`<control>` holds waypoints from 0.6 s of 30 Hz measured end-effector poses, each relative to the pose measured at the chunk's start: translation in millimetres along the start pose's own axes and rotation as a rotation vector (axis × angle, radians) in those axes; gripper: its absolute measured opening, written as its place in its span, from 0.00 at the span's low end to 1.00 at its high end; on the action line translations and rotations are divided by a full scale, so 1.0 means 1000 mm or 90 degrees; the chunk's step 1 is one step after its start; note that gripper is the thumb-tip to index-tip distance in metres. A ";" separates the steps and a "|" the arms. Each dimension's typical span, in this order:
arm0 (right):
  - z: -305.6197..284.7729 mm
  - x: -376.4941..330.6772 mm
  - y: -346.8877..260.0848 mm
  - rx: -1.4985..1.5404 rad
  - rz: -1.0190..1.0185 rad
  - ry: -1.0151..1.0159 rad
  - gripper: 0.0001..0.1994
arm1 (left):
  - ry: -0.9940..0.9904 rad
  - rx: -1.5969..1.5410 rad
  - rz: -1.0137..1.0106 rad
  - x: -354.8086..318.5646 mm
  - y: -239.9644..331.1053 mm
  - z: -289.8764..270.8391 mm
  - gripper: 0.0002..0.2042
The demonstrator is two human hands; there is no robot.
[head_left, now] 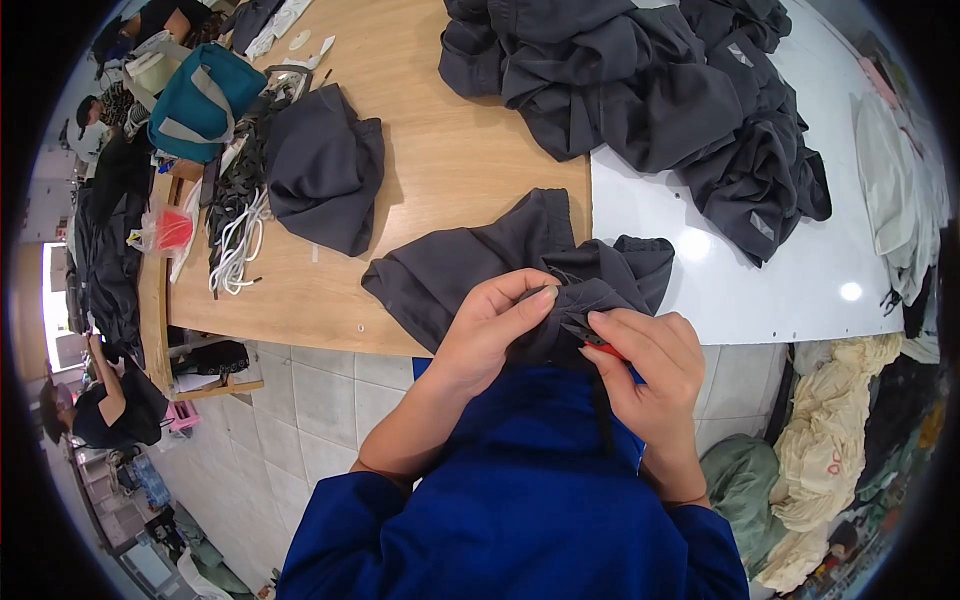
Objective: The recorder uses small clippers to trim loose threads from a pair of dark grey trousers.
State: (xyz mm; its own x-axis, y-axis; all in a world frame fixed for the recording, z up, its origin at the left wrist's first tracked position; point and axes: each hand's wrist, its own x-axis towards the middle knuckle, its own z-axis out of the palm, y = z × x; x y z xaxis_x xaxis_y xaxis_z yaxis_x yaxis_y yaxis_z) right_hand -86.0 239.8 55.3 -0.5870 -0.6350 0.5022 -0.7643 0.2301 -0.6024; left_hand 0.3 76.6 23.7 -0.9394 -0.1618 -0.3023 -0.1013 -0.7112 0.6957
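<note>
A: What are you logging at the far left?
B: A co-worker in black clothing is showing beyond the table, one arm raised. On the wood-grain tabletop, a teal fabric bag with grey straps is sitting far left. Nearer, a tangle of white cord is lying by the edge, and just right of it a bunched dark grey cloth piece is resting.

A: And the hands?
B: Left hand is nearly closing, thumb against fingers, pinching a dark grey cloth garment with a gathered edge. The garment is lying at the near table edge, spreading across both hands' reach. Right hand is curling around small red-handled snips with dark blades; the blades are pointing left, close against the cloth. I cannot tell whether they are touching it.

A: Further right?
B: A large heap of dark grey garments is covering the far side, spilling onto a glossy white tabletop. Near right, below table level, crumpled cream cloth is piling up.
</note>
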 end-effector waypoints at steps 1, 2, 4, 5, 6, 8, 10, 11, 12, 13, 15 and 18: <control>0.000 0.000 0.000 -0.001 0.000 -0.004 0.16 | -0.002 0.003 0.001 0.000 0.000 0.000 0.09; 0.001 0.000 0.001 -0.001 0.001 -0.004 0.16 | -0.002 0.002 0.000 0.000 0.000 0.000 0.09; 0.003 0.001 0.002 0.014 -0.011 0.003 0.15 | -0.004 -0.003 0.001 0.000 0.001 0.000 0.09; 0.003 0.001 0.003 0.014 -0.011 0.003 0.15 | -0.004 -0.003 0.001 0.000 0.000 0.000 0.09; 0.002 0.001 0.003 0.018 -0.007 -0.003 0.15 | -0.002 -0.008 -0.003 0.000 0.000 0.001 0.09; 0.002 0.002 0.003 0.022 -0.004 -0.008 0.15 | 0.000 -0.012 -0.007 0.000 0.000 0.000 0.09; 0.002 0.001 0.003 0.043 0.003 -0.015 0.15 | -0.009 -0.020 -0.024 0.000 0.000 0.000 0.09; 0.003 0.001 0.004 0.043 0.003 -0.015 0.15 | -0.009 -0.020 -0.024 0.000 0.000 -0.001 0.09; 0.003 0.001 0.006 0.057 -0.005 -0.015 0.15 | -0.017 -0.040 -0.041 0.000 -0.001 -0.003 0.09; 0.004 0.001 0.008 0.071 -0.013 -0.014 0.16 | -0.025 -0.060 -0.058 0.000 -0.002 -0.004 0.09; 0.005 0.001 0.010 0.078 -0.018 -0.014 0.16 | -0.022 -0.072 -0.068 0.000 -0.001 -0.004 0.09; 0.004 0.001 0.010 0.091 -0.013 -0.018 0.16 | -0.022 -0.074 -0.069 -0.001 -0.002 -0.004 0.09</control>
State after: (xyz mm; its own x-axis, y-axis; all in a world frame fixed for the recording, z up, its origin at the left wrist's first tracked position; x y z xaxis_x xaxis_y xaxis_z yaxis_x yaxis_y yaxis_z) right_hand -93.2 239.0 47.1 -0.5618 -0.6599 0.4989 -0.7292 0.1103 -0.6753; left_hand 3.1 75.4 20.4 -0.9359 -0.0586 -0.3474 -0.1655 -0.7974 0.5803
